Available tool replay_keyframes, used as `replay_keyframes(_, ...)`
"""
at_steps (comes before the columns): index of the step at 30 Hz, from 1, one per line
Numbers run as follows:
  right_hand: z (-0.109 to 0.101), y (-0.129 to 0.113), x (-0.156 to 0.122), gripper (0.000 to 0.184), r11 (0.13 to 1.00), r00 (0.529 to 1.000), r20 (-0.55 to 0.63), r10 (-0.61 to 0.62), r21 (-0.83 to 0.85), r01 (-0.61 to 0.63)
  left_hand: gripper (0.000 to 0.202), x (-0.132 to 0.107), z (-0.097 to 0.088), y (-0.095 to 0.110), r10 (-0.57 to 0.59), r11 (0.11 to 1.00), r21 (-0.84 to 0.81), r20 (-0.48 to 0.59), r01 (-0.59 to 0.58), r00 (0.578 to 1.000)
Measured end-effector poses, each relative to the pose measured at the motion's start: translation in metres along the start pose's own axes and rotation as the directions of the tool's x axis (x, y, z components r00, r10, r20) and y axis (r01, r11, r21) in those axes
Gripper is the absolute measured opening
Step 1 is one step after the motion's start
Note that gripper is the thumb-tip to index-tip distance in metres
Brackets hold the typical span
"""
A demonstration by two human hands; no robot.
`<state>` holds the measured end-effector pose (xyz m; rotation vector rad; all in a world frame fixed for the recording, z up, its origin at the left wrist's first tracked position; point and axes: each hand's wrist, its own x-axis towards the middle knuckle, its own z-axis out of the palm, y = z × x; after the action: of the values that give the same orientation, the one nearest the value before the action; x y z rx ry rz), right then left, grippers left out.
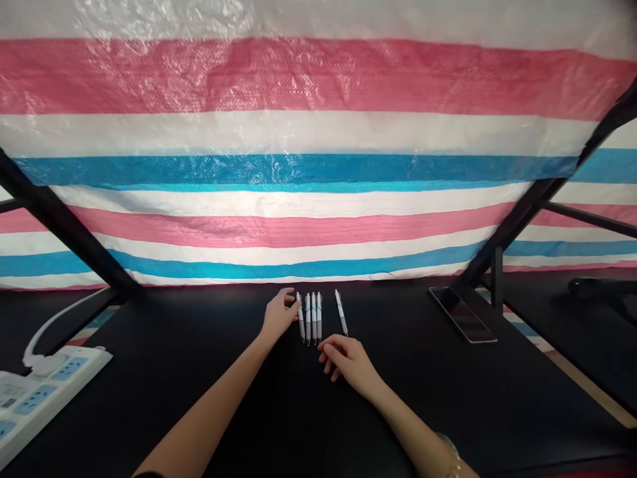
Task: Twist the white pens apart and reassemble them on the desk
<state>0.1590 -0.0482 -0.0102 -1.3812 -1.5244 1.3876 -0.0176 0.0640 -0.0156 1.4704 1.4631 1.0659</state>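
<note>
Several white-and-grey click pens lie side by side on the black table, clips and tips pointing along my view. The leftmost pen sits slightly tilted beside the others. My left hand is at this pen, its thumb and a lower finger against the pen's left side, fingers apart. A separate pen rests slanted to the right of the group. Just below the pens hovers or rests my right hand, fingers loosely bent and apart, holding nothing visible. Its fingertips are close to the pens' lower ends.
A smartphone lies on the right of the table. At the left edge is a white power strip with a plugged-in cable. Black slanted frame bars flank the table, and a striped plastic sheet hangs behind.
</note>
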Motion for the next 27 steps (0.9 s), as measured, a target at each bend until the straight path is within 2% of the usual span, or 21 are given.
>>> replay_keyframes(3, -0.012, -0.003, 0.001, 0.027, 0.973, 0.974, -0.216, -0.069, -0.230, 0.018, 0.038, -0.017, -0.002, 0.000, -0.029, 1.000, -0.008, 0.026, 0.029, 0.999)
replay_keyframes(7, -0.024, -0.005, 0.009, 0.019, 0.861, 0.908, -0.395, -0.136, -0.500, -0.088, 0.032, -0.037, -0.004, 0.003, -0.068, 0.997, -0.031, 0.105, 0.071, 0.992)
replay_keyframes(12, -0.021, 0.002, 0.024, 0.022, 0.701, 0.870, -0.461, -0.176, -0.679, -0.218, 0.029, -0.050, -0.004, 0.010, -0.069, 0.996, -0.051, 0.137, 0.076, 0.988)
replay_keyframes(17, -0.014, 0.014, 0.028, 0.025, 0.602, 0.857, -0.466, -0.222, -0.757, -0.255, 0.030, -0.064, -0.008, 0.011, -0.057, 0.995, -0.066, 0.179, 0.070, 0.982)
replay_keyframes(22, -0.014, 0.019, 0.024, 0.023, 0.599, 0.857, -0.443, -0.265, -0.771, -0.214, 0.029, -0.076, -0.014, 0.011, -0.037, 0.994, -0.090, 0.223, 0.058, 0.974)
replay_keyframes(27, -0.022, 0.020, 0.019, 0.026, 0.702, 0.841, -0.467, -0.273, -0.695, -0.157, 0.031, -0.078, -0.018, 0.016, -0.012, 0.993, -0.113, 0.248, 0.042, 0.969)
